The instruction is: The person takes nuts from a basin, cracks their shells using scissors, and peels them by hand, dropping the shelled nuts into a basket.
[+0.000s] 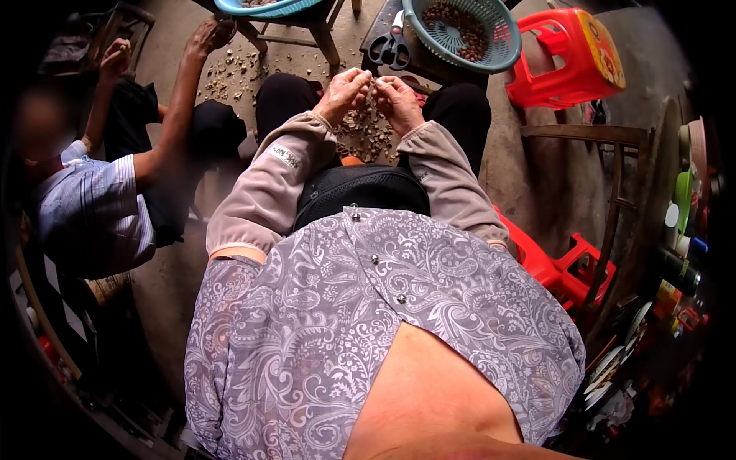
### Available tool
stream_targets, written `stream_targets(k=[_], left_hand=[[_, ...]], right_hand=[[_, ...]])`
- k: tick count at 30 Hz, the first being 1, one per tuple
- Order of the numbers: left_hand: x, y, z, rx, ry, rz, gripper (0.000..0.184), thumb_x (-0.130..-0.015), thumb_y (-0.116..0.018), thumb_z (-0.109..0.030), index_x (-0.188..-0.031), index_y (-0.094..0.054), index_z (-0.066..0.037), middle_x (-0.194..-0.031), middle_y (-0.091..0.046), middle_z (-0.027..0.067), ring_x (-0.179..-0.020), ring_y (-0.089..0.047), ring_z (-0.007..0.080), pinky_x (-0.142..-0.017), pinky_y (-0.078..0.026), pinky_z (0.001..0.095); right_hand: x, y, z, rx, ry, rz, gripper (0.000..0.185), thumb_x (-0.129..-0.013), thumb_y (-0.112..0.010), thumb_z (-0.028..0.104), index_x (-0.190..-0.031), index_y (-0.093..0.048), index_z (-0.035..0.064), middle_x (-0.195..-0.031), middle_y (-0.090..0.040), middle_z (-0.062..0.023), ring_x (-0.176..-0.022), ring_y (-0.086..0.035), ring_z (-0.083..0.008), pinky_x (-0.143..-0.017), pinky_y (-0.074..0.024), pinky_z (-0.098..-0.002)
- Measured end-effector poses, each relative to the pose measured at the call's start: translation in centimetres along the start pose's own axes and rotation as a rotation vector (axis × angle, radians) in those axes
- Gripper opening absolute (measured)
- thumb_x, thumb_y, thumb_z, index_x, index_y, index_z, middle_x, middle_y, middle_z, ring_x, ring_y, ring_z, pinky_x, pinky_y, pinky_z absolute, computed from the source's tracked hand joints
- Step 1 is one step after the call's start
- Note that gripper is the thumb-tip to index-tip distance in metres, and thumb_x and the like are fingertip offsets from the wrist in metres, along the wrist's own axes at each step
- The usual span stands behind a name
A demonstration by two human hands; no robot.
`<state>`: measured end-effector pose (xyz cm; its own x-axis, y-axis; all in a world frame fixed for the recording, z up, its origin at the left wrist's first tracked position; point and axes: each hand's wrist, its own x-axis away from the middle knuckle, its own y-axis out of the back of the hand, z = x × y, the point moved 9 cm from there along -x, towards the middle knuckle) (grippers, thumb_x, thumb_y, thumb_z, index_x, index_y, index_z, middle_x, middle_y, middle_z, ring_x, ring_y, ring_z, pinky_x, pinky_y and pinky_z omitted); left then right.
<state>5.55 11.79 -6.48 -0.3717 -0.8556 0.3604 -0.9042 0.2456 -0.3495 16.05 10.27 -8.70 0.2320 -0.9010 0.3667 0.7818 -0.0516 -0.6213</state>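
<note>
My left hand (345, 93) and my right hand (398, 103) meet fingertip to fingertip above my lap, both with fingers pinched together. Whatever is between the fingertips is too small to make out. Below and between the hands, many light-brown shell bits (368, 136) lie scattered on the floor. Just beyond my right hand, dark-handled scissors (392, 47) rest on a dark low table (377, 29). Beside them a teal plastic basket (502, 47) holds small brown nuts (464, 37).
A co-worker (100, 192) sits at the left, hands raised. A blue basin (270, 9) stands on a wooden stool (322, 38) at the top. Right of me are a red plastic stool (546, 77), a wooden chair (586, 133) and another red stool (556, 268).
</note>
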Motion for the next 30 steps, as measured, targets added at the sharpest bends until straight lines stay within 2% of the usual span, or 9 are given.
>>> stream_targets(k=[1, 5, 8, 12, 17, 21, 24, 27, 30], left_hand=[[-0.3, -0.3, 0.2, -0.09, -0.046, 0.052, 0.023, -0.093, -0.055, -0.03, -0.09, -0.056, -0.008, -0.065, -0.049, -0.0068, -0.051, -0.04, 0.001, -0.044, -0.029, 0.0167], [-0.3, 0.0, 0.4, -0.1, -0.021, 0.034, 0.021, -0.092, -0.058, -0.028, -0.091, -0.057, -0.007, -0.066, -0.05, -0.0057, -0.051, -0.04, 0.0017, -0.045, -0.029, 0.0168], [0.3, -0.2, -0.5, -0.249, -0.042, -0.005, 0.021, -0.091, -0.058, -0.028, -0.091, -0.057, -0.007, -0.065, -0.05, -0.0053, -0.05, -0.039, 0.0022, -0.044, -0.028, 0.0173], [0.0, 0.1, 0.0, -0.171, 0.0, 0.023, 0.022, -0.091, -0.059, -0.029, -0.089, -0.057, -0.007, -0.067, -0.051, -0.0055, -0.05, -0.038, 0.0019, -0.044, -0.027, 0.0169], [-0.1, 0.2, 0.5, -0.002, 0.056, 0.086, 0.02, -0.092, -0.056, -0.027, -0.09, -0.058, -0.007, -0.07, -0.055, -0.0044, -0.05, -0.041, 0.0014, -0.044, -0.028, 0.0149], [-0.4, 0.7, 1.4, 0.205, 0.131, 0.013, 0.017, -0.094, -0.053, -0.021, -0.09, -0.058, -0.006, -0.072, -0.058, -0.0043, -0.051, -0.044, 0.0003, -0.046, -0.035, 0.0122], [-0.4, 1.8, 2.0, 0.165, 0.128, 0.025, 0.014, -0.093, -0.053, -0.015, -0.096, -0.059, -0.003, -0.075, -0.06, -0.0022, -0.055, -0.049, 0.0014, -0.05, -0.04, 0.0121], [-0.6, 2.3, 3.0, 0.193, 0.211, -0.076, 0.02, -0.092, -0.048, -0.007, -0.106, -0.057, 0.003, -0.082, -0.064, 0.0038, -0.065, -0.058, 0.0072, -0.055, -0.048, 0.0159], [-0.9, 2.3, 3.1, 0.25, 0.207, -0.053, 0.031, -0.087, -0.042, 0.0, -0.117, -0.051, 0.008, -0.095, -0.064, 0.0135, -0.076, -0.065, 0.0172, -0.063, -0.054, 0.0223]], right_hand=[[0.1, 0.1, 0.0, 0.005, -0.001, -0.016, 0.008, -0.09, -0.06, 0.014, -0.092, -0.054, 0.0084, -0.073, -0.059, -0.0011, -0.053, -0.047, -0.0044, -0.045, -0.0345, -0.0167], [0.1, -0.1, -0.2, -0.022, -0.012, -0.019, 0.012, -0.089, -0.063, 0.016, -0.091, -0.054, 0.0082, -0.073, -0.059, -0.0005, -0.052, -0.048, -0.0044, -0.045, -0.035, -0.0163], [0.3, -0.5, 0.1, 0.041, 0.03, 0.016, 0.013, -0.088, -0.064, 0.016, -0.091, -0.054, 0.0082, -0.073, -0.059, -0.0007, -0.054, -0.049, -0.0045, -0.045, -0.0365, -0.0161], [0.3, -0.7, 0.2, 0.092, 0.037, 0.026, 0.013, -0.088, -0.064, 0.015, -0.09, -0.053, 0.008, -0.073, -0.06, -0.0009, -0.056, -0.052, -0.0045, -0.048, -0.0387, -0.0156], [0.0, -0.8, -0.4, -0.083, -0.043, 0.075, 0.01, -0.09, -0.06, 0.013, -0.091, -0.053, 0.0071, -0.079, -0.061, -0.0032, -0.059, -0.053, -0.0049, -0.05, -0.04, -0.0156], [0.3, -1.8, -0.2, -0.171, -0.076, 0.149, 0.01, -0.092, -0.057, 0.014, -0.095, -0.053, 0.0063, -0.085, -0.061, -0.0053, -0.06, -0.053, -0.0052, -0.051, -0.0404, -0.0163], [0.6, -2.2, 0.2, -0.179, -0.052, 0.166, 0.009, -0.093, -0.056, 0.013, -0.096, -0.053, 0.0052, -0.082, -0.058, -0.0031, -0.064, -0.05, -0.0047, -0.054, -0.0404, -0.017], [0.7, -1.9, 0.5, -0.124, -0.039, 0.114, 0.011, -0.093, -0.056, 0.015, -0.095, -0.054, 0.0041, -0.082, -0.057, -0.003, -0.063, -0.049, -0.0049, -0.053, -0.0382, -0.0173], [0.8, -1.7, 0.8, -0.11, -0.017, 0.042, 0.012, -0.092, -0.057, 0.016, -0.093, -0.054, 0.0039, -0.081, -0.057, -0.003, -0.061, -0.047, -0.005, -0.052, -0.0364, -0.0171]])
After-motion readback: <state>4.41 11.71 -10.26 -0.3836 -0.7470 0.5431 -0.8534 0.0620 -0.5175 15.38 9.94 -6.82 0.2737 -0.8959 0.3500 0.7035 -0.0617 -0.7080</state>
